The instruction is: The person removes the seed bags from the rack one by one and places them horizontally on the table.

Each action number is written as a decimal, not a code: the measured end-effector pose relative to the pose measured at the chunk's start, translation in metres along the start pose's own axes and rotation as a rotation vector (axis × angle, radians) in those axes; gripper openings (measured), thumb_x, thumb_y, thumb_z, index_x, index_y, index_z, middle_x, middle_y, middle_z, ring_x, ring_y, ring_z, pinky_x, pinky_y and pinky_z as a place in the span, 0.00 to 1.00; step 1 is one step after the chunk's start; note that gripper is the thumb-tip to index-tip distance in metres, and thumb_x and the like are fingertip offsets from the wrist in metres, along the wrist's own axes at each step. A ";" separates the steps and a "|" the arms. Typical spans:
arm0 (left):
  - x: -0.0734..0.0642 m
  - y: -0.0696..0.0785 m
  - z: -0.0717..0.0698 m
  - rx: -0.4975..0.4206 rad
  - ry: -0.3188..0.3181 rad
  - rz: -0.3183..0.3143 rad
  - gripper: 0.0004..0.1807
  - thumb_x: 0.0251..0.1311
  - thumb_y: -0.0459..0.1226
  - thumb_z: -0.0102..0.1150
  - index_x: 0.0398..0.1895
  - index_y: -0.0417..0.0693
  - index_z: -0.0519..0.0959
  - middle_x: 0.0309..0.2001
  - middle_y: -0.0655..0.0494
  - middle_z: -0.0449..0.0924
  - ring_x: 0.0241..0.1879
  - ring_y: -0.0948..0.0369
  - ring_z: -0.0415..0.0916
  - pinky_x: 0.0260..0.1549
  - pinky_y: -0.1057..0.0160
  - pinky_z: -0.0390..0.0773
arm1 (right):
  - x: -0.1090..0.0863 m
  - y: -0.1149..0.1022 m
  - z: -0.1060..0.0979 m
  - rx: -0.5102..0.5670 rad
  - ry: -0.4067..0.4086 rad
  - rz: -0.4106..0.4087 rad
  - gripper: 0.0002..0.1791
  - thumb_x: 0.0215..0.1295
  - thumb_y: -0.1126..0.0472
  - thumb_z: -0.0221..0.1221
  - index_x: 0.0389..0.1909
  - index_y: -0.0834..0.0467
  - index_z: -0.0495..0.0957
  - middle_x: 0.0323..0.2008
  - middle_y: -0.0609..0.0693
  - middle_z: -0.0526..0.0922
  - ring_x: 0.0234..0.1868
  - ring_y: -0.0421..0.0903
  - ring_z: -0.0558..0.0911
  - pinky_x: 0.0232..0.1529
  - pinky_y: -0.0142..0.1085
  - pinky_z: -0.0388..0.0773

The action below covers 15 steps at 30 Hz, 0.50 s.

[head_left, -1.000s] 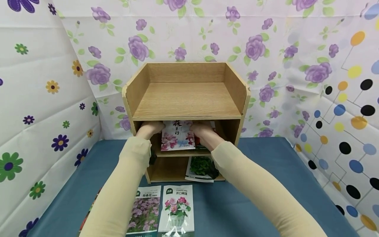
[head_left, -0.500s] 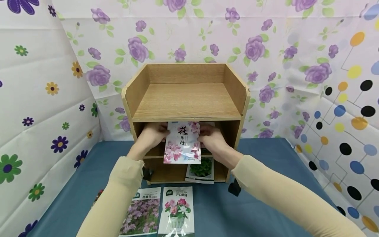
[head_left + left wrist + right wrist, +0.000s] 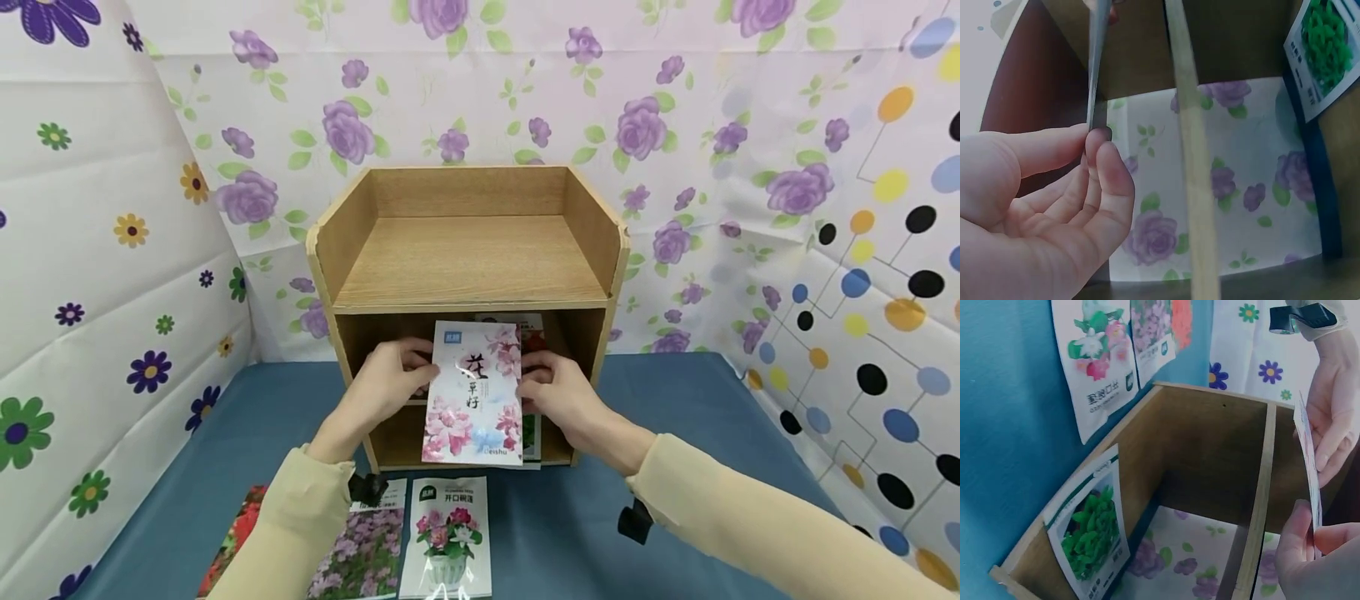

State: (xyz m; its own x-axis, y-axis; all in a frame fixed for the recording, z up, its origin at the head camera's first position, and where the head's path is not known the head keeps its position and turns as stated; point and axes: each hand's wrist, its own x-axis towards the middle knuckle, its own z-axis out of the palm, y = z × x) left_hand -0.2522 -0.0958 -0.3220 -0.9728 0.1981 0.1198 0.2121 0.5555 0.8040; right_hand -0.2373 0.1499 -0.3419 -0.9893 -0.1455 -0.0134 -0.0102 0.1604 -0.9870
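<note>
Lying nearest you on the desk (image 3: 585, 542), in front of the left half of the cabinet (image 3: 345, 246), are the red packet (image 3: 240, 521), the purple-bloom packet (image 3: 366, 542) and the potted-bloom packet (image 3: 447, 537); your left sleeve (image 3: 300, 508) hides part of the first two. Just beyond them comes the change: a second ago the pink-flower packet (image 3: 474, 400) had its upper end under the cabinet's top board (image 3: 472, 258), with your hands deep in the middle compartment (image 3: 375, 325); now its whole front shows, facing you, its lower edge lined up in the head view with the cabinet's bottom front edge. Your left hand (image 3: 386, 375) pinches its left edge between thumb and fingers, and your right hand (image 3: 566, 396) holds the right edge likewise, so both grips are narrow, with only the thin packet between. That suggests it has come out of the compartment and rests on your two hands alone, a light thing that could bend if they drew together. Further in, the leafy-green packet (image 3: 1091, 531) sits toward the right end of the bottom compartment (image 3: 401, 437), partly covered by the held one in the head view. Another packet (image 3: 534, 333) shows in the middle compartment, right of centre, mostly hidden. Farthest off, the rose-patterned backdrop (image 3: 480, 100) rises behind the cabinet's back edge
</note>
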 end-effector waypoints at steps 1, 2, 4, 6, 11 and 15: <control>-0.002 -0.001 0.002 -0.005 -0.003 0.000 0.21 0.66 0.36 0.59 0.60 0.39 0.74 0.41 0.49 0.82 0.35 0.56 0.81 0.36 0.57 0.81 | -0.003 0.002 -0.001 -0.003 -0.001 -0.002 0.23 0.62 0.73 0.55 0.60 0.66 0.68 0.38 0.60 0.81 0.37 0.50 0.80 0.43 0.45 0.81; -0.005 -0.003 0.005 -0.013 -0.005 0.000 0.21 0.66 0.36 0.59 0.60 0.39 0.74 0.40 0.50 0.82 0.35 0.56 0.81 0.36 0.57 0.81 | -0.005 0.004 -0.002 -0.006 -0.006 -0.007 0.23 0.62 0.73 0.55 0.60 0.66 0.68 0.37 0.59 0.82 0.37 0.50 0.81 0.42 0.44 0.81; -0.010 -0.006 0.010 -0.032 -0.006 -0.001 0.21 0.66 0.35 0.60 0.60 0.39 0.74 0.38 0.52 0.82 0.33 0.57 0.80 0.35 0.58 0.81 | -0.011 0.008 -0.003 -0.016 -0.018 -0.015 0.22 0.63 0.73 0.55 0.58 0.67 0.69 0.36 0.59 0.82 0.36 0.50 0.81 0.41 0.44 0.81; -0.016 -0.008 0.014 -0.049 -0.006 -0.003 0.20 0.65 0.35 0.61 0.59 0.39 0.74 0.36 0.53 0.82 0.32 0.56 0.80 0.34 0.59 0.80 | -0.016 0.011 -0.005 -0.022 -0.026 -0.023 0.20 0.64 0.73 0.55 0.57 0.67 0.70 0.34 0.58 0.82 0.36 0.50 0.81 0.40 0.43 0.81; -0.031 -0.012 0.025 -0.115 -0.007 0.004 0.19 0.64 0.31 0.62 0.57 0.38 0.76 0.31 0.55 0.82 0.28 0.56 0.80 0.31 0.60 0.81 | -0.031 0.021 -0.010 -0.053 -0.056 -0.046 0.16 0.65 0.72 0.56 0.54 0.67 0.71 0.32 0.57 0.82 0.34 0.51 0.81 0.38 0.43 0.82; -0.045 -0.017 0.034 -0.167 -0.029 0.008 0.18 0.64 0.30 0.61 0.57 0.38 0.76 0.30 0.55 0.82 0.27 0.57 0.79 0.30 0.60 0.81 | -0.046 0.029 -0.014 -0.052 -0.116 -0.054 0.15 0.67 0.70 0.57 0.52 0.68 0.71 0.33 0.58 0.82 0.33 0.52 0.82 0.37 0.44 0.82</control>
State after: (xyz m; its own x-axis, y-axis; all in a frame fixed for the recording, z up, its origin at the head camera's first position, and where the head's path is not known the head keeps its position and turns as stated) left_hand -0.2093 -0.0869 -0.3604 -0.9676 0.2262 0.1120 0.1994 0.4127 0.8888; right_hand -0.1936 0.1745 -0.3676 -0.9636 -0.2669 0.0184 -0.0738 0.1993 -0.9772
